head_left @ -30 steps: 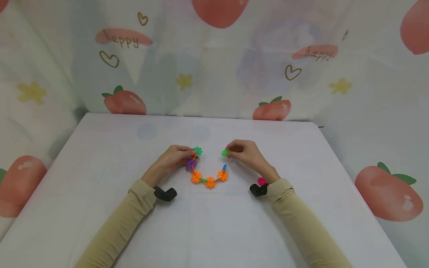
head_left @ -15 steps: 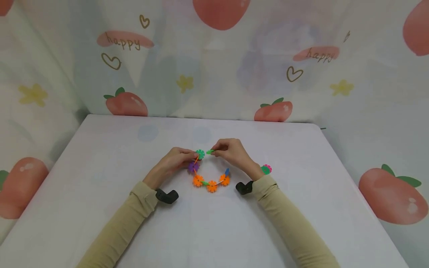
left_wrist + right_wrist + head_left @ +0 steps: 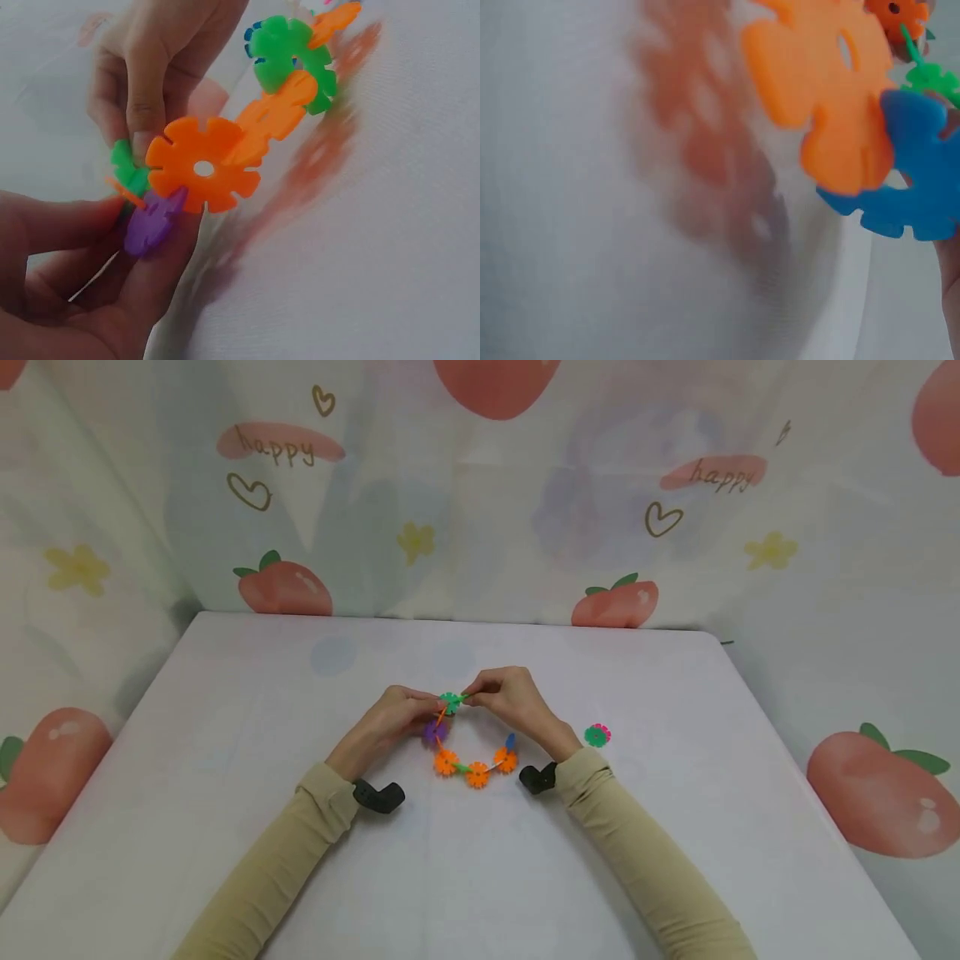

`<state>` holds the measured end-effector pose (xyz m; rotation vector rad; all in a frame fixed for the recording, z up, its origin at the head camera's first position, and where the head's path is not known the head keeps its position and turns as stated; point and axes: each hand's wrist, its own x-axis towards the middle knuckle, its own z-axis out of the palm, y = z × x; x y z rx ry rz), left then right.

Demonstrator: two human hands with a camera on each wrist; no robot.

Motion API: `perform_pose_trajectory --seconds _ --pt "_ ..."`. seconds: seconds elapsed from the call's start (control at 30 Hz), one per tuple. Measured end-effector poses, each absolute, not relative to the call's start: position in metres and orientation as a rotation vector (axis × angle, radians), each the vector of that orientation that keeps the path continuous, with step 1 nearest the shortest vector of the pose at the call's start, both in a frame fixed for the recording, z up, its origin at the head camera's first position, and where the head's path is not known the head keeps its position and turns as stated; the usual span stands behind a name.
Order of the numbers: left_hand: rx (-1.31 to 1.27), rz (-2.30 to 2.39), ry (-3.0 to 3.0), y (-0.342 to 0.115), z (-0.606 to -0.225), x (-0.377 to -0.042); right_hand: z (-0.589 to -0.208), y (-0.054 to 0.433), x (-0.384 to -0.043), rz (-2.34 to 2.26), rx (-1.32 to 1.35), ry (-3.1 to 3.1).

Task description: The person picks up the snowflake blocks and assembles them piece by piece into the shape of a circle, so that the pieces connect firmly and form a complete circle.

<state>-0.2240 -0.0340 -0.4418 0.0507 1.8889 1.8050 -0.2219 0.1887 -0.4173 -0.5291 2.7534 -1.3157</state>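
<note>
A curved chain of flower-shaped snowflake discs hangs from my left hand, which pinches its teal green end disc. Below that disc come a thin orange piece, a purple disc, and several orange discs joined by green and white ones. A blue disc forms the other end; it looms large in the right wrist view. My right hand pinches a light green disc, edge-on against the teal disc's right rim. Fingers partly hide that contact; whether the slots interlock I cannot tell.
A green disc overlapping a pink one lies on the white tabletop, right of my right wrist. Black wrist devices are on both forearms. A fruit-patterned cloth hangs behind the table.
My right hand has moved left with the light green disc, from apart to meeting the teal disc. The pink and green discs have come into view. My left hand stays nearly in place.
</note>
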Motion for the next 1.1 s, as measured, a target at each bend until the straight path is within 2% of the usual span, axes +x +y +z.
perform_pose_trajectory --seconds 0.4,1.1 --pt "0.084 1.901 1.727 -0.034 -0.439 -0.224 -0.415 0.207 -0.216 -1.251 -0.566 2.785" --pt "0.037 1.782 1.779 -0.034 -0.439 -0.226 -0.403 0.322 -0.17 -0.906 -0.308 2.98"
